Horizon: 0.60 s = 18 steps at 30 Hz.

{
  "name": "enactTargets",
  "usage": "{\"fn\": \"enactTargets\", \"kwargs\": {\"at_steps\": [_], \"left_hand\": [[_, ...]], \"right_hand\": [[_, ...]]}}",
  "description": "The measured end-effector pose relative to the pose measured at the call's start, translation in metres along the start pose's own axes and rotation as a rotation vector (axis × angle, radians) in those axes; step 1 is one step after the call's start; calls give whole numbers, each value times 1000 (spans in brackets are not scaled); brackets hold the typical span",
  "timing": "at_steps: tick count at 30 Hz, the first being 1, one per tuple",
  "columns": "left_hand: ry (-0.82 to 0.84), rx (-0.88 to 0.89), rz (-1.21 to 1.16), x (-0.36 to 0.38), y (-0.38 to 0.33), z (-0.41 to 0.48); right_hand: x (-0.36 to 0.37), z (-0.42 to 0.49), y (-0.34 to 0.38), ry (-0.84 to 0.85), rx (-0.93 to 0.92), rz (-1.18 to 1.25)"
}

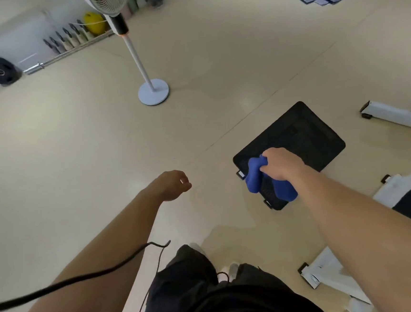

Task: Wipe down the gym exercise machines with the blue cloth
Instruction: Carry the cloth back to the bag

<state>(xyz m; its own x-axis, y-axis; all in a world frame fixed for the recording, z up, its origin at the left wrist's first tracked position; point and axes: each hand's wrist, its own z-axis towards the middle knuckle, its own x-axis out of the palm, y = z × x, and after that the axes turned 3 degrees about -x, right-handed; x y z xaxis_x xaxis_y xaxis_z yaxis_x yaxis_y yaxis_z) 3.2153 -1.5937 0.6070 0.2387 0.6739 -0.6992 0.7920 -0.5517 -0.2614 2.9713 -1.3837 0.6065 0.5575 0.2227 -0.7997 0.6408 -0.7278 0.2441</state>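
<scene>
Two grips are stretching out over the pale beige floor [74, 142]. The right grip [282, 164] is clenching a bunched blue cloth [254, 176], whose ends are drooping from both sides of it, in front of the near end of a black rectangular pad [297, 133] lying just beyond that grip. The left grip [174, 184] is hanging relaxed and holding nothing, well apart to the left of the right grip. Beyond the left grip, a white pedestal fan [153, 92] is standing.

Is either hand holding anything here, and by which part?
The right hand grips the blue cloth around its bunched middle, both ends hanging below. The left hand holds nothing.
</scene>
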Motion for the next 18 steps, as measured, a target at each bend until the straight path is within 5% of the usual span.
{"fn": "enactTargets", "kwargs": {"at_steps": [18], "left_hand": [[140,364,401,-310,-175,408]], "right_hand": [[-217,314,-41,-81,372,197]]}}
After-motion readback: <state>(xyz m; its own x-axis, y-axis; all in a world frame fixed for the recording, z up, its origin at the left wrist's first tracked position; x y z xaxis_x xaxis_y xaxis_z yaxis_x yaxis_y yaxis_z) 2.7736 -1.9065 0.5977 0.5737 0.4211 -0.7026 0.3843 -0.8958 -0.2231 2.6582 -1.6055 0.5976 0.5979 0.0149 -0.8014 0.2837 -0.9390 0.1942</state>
